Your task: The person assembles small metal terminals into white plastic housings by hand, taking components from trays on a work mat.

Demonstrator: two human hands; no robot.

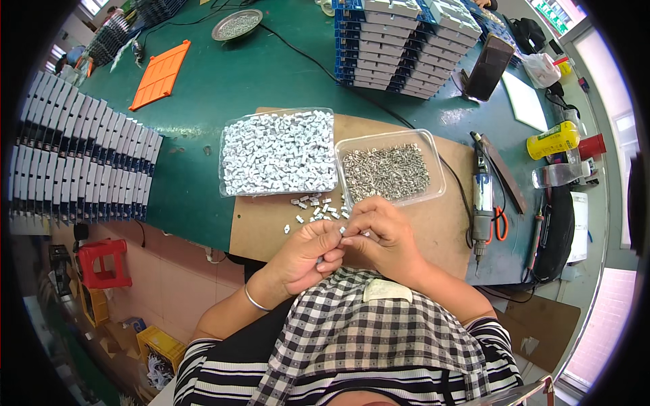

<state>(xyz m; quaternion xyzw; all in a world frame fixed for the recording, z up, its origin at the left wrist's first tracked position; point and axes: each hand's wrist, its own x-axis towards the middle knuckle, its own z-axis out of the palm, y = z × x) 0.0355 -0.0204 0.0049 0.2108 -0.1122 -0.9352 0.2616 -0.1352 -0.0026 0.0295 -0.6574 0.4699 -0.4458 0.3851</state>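
Observation:
My left hand (311, 256) and my right hand (384, 238) meet over the near edge of a brown board. The left thumb and forefinger pinch a small white plastic piece (342, 230). My right fingertips are closed right beside that piece; what they hold is mostly hidden, though a bit of white shows between the fingers. Just beyond the hands lie several loose white plastic pieces (315, 203). Behind them stands a clear tray (221, 177) heaped with the same pieces. To its right, a clear plastic box (439, 173) holds many small metal screws (382, 172).
A power screwdriver (482, 203) and orange-handled scissors (500, 223) lie at right, near a phone (489, 68) on a stand. Stacked white-and-blue units (81, 149) line the left; another stack (386, 51) stands behind. An orange panel (160, 74) and metal dish (237, 24) lie farther back.

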